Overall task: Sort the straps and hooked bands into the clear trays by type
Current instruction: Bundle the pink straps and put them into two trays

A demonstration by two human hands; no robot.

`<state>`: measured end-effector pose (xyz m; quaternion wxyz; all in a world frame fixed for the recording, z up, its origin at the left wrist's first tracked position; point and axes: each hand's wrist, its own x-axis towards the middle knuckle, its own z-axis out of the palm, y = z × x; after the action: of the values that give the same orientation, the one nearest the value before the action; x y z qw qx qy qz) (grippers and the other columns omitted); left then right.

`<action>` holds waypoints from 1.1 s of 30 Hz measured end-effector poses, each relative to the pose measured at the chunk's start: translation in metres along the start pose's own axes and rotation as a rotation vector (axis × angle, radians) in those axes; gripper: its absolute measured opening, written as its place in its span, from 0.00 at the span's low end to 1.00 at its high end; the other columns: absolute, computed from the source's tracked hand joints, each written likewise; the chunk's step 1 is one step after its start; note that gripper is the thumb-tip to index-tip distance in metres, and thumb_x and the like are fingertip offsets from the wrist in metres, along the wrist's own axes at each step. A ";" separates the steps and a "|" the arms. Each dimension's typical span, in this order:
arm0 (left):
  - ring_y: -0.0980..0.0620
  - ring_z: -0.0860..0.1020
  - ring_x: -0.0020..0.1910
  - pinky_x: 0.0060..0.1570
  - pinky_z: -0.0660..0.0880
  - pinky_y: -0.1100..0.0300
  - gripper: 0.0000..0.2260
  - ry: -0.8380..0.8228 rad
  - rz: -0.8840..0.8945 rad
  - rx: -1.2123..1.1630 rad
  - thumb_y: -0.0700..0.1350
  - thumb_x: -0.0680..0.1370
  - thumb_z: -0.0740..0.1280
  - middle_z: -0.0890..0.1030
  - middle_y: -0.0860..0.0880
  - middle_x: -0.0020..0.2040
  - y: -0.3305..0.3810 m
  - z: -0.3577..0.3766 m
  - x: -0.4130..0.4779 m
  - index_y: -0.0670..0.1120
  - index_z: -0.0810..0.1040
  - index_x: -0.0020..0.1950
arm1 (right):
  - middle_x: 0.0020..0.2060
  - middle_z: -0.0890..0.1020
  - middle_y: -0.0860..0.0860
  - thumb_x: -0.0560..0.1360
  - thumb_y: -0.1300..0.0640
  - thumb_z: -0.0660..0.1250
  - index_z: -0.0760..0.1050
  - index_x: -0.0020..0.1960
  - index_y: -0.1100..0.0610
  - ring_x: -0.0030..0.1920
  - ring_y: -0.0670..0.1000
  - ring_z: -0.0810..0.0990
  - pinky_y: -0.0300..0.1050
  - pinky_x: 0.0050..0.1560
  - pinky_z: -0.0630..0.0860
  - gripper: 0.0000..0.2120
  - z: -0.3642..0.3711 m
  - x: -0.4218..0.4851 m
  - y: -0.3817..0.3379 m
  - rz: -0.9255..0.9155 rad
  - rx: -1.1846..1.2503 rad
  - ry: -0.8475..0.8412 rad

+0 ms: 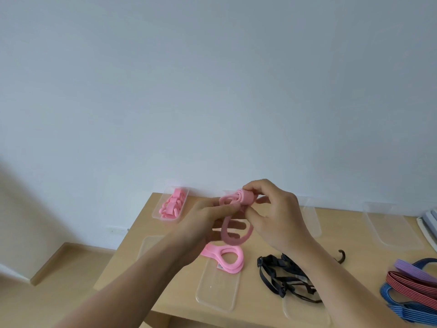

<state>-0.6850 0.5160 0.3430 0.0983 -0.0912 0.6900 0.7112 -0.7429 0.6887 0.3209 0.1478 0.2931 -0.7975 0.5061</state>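
Note:
Both hands hold one pink strap (236, 240) above the table. My right hand (272, 214) grips its rolled-up end (244, 197), and my left hand (210, 221) pinches the strap just below the roll. The loose loop hangs down between my hands. Another pink strap (227, 258) lies folded on the near clear tray (217, 287). A far-left clear tray (171, 204) holds several rolled pink straps. A tangle of black straps (283, 278) lies right of centre, with a dark hook (341, 255) beyond it. Striped hooked bands (411, 285) in red, blue and purple lie at the right edge.
The wooden table (260, 311) stands against a white wall. Further clear trays sit at the back right (390, 228), behind my right hand (312, 218), at the left (147, 245) and near the front edge (305, 311). White items (429, 221) lie at the far right.

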 end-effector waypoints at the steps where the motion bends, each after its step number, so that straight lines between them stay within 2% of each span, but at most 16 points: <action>1: 0.38 0.83 0.59 0.63 0.78 0.39 0.14 -0.019 -0.048 -0.070 0.50 0.80 0.70 0.85 0.41 0.58 -0.002 0.001 0.000 0.44 0.84 0.61 | 0.42 0.84 0.41 0.68 0.67 0.76 0.80 0.51 0.53 0.45 0.45 0.81 0.40 0.46 0.77 0.15 0.001 -0.001 0.002 -0.007 -0.027 0.021; 4: 0.35 0.82 0.61 0.64 0.75 0.33 0.18 -0.053 -0.160 -0.303 0.51 0.79 0.70 0.83 0.38 0.63 -0.009 0.003 0.004 0.42 0.83 0.64 | 0.43 0.83 0.37 0.66 0.68 0.74 0.80 0.49 0.51 0.45 0.44 0.80 0.39 0.46 0.77 0.16 0.008 -0.005 0.006 -0.080 -0.077 0.050; 7: 0.35 0.81 0.56 0.62 0.76 0.32 0.20 -0.070 -0.205 -0.447 0.46 0.78 0.70 0.82 0.36 0.61 -0.017 -0.001 0.011 0.34 0.79 0.66 | 0.49 0.83 0.43 0.67 0.65 0.73 0.80 0.49 0.53 0.52 0.49 0.80 0.48 0.50 0.79 0.13 0.019 -0.009 0.016 -0.150 -0.192 -0.008; 10: 0.37 0.79 0.54 0.63 0.77 0.34 0.22 -0.049 -0.221 -0.470 0.42 0.77 0.72 0.82 0.38 0.56 -0.025 -0.012 0.024 0.34 0.76 0.68 | 0.54 0.82 0.46 0.72 0.59 0.72 0.81 0.48 0.55 0.59 0.49 0.78 0.48 0.56 0.78 0.05 0.033 -0.014 0.026 -0.163 -0.270 -0.057; 13: 0.37 0.83 0.46 0.47 0.84 0.44 0.18 -0.016 -0.237 -0.474 0.34 0.78 0.69 0.84 0.39 0.50 -0.033 -0.029 0.039 0.37 0.75 0.68 | 0.62 0.79 0.48 0.75 0.57 0.70 0.81 0.45 0.55 0.65 0.50 0.75 0.51 0.60 0.76 0.02 0.052 -0.017 0.036 -0.161 -0.283 -0.139; 14: 0.38 0.84 0.44 0.46 0.84 0.44 0.18 -0.023 -0.239 -0.462 0.31 0.78 0.67 0.85 0.40 0.48 -0.036 -0.035 0.045 0.37 0.75 0.68 | 0.64 0.78 0.48 0.74 0.56 0.70 0.81 0.45 0.55 0.66 0.51 0.74 0.52 0.60 0.75 0.03 0.059 -0.018 0.038 -0.162 -0.293 -0.164; 16: 0.41 0.83 0.42 0.52 0.83 0.40 0.19 -0.021 -0.224 -0.414 0.26 0.77 0.65 0.85 0.41 0.45 -0.043 -0.050 0.058 0.37 0.75 0.67 | 0.67 0.76 0.48 0.72 0.54 0.72 0.80 0.47 0.54 0.70 0.50 0.71 0.52 0.63 0.73 0.06 0.071 -0.017 0.042 -0.172 -0.336 -0.199; 18: 0.43 0.83 0.41 0.56 0.82 0.40 0.19 -0.002 -0.200 -0.359 0.23 0.75 0.63 0.85 0.43 0.41 -0.050 -0.066 0.072 0.36 0.76 0.64 | 0.70 0.73 0.48 0.67 0.52 0.75 0.77 0.57 0.53 0.72 0.51 0.68 0.51 0.66 0.71 0.20 0.084 -0.014 0.046 -0.139 -0.403 -0.259; 20: 0.43 0.83 0.43 0.55 0.83 0.42 0.21 -0.026 -0.206 -0.308 0.21 0.73 0.64 0.84 0.41 0.44 -0.058 -0.079 0.084 0.37 0.77 0.62 | 0.72 0.70 0.49 0.64 0.51 0.75 0.73 0.66 0.52 0.74 0.53 0.66 0.49 0.69 0.67 0.31 0.097 -0.007 0.053 -0.124 -0.516 -0.301; 22: 0.43 0.84 0.45 0.50 0.84 0.46 0.24 -0.061 -0.227 -0.266 0.21 0.69 0.67 0.83 0.37 0.54 -0.068 -0.091 0.097 0.38 0.77 0.62 | 0.70 0.73 0.49 0.65 0.52 0.73 0.75 0.66 0.53 0.72 0.52 0.68 0.47 0.67 0.68 0.29 0.113 0.001 0.061 -0.115 -0.557 -0.340; 24: 0.43 0.85 0.47 0.46 0.84 0.49 0.26 -0.075 -0.255 -0.250 0.21 0.68 0.66 0.81 0.36 0.59 -0.080 -0.105 0.109 0.38 0.77 0.63 | 0.61 0.78 0.46 0.68 0.53 0.70 0.79 0.59 0.52 0.64 0.50 0.74 0.47 0.60 0.74 0.19 0.129 0.007 0.070 -0.075 -0.506 -0.354; 27: 0.43 0.85 0.48 0.53 0.84 0.46 0.28 -0.106 -0.290 -0.212 0.22 0.67 0.66 0.80 0.37 0.61 -0.095 -0.125 0.126 0.40 0.76 0.64 | 0.53 0.81 0.44 0.71 0.53 0.67 0.79 0.56 0.52 0.54 0.48 0.77 0.44 0.52 0.77 0.14 0.153 0.011 0.082 0.078 -0.427 -0.393; 30: 0.43 0.84 0.50 0.52 0.83 0.47 0.27 -0.161 -0.357 -0.263 0.27 0.66 0.67 0.81 0.38 0.60 -0.110 -0.145 0.145 0.41 0.77 0.64 | 0.50 0.81 0.43 0.72 0.54 0.68 0.78 0.56 0.50 0.51 0.43 0.76 0.36 0.50 0.73 0.13 0.175 0.014 0.094 0.217 -0.388 -0.443; 33: 0.42 0.84 0.54 0.54 0.83 0.44 0.22 -0.167 -0.427 -0.332 0.36 0.69 0.69 0.84 0.42 0.60 -0.121 -0.163 0.166 0.43 0.80 0.63 | 0.47 0.79 0.40 0.70 0.55 0.71 0.79 0.55 0.49 0.45 0.40 0.75 0.27 0.46 0.68 0.13 0.183 0.019 0.111 0.372 -0.381 -0.374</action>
<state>-0.8144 0.3592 0.1774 0.2862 -0.1907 0.5189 0.7826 -0.8151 0.5540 0.1696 -0.0443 0.1973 -0.9311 0.3036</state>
